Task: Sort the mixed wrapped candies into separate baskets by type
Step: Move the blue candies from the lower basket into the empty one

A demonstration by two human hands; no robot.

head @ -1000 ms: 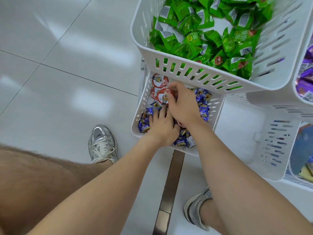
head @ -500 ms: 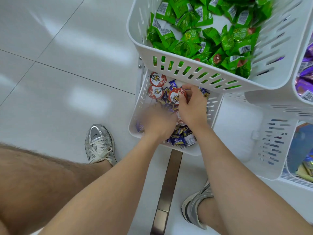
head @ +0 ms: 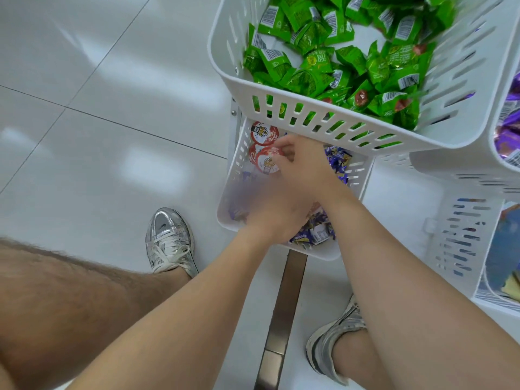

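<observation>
- The mixed lot lies in the low white slotted plastic basket (head: 237,164). Round red-and-white foil-lidded candy cups (head: 263,132) sit at its far-left corner, and small blue-wrapped candies (head: 312,233) lie along its near and right sides.
- The right hand (head: 306,167) reaches into that basket's far half. Its fingers (head: 282,144) curl onto the right edge of the nearest cup (head: 267,166), seemingly pinching it.
- The left hand (head: 273,212) sits over the basket's near-left part. It is smeared by motion, so I cannot tell whether its fingers are apart or closed.
- My judgement for a clean pick: take the cup by its rim with the thumb opposite the fingers, then draw it toward the basket's near side before lifting. The taller white slotted basket (head: 309,119) of green-wrapped candies (head: 323,63) overhangs the low basket's far edge.
- The blue wrappers look loose and slippery, so sweep them aside rather than dig beneath them.
- One likely slip is a wrapper catching on the cup and riding along to the wrong basket.
</observation>
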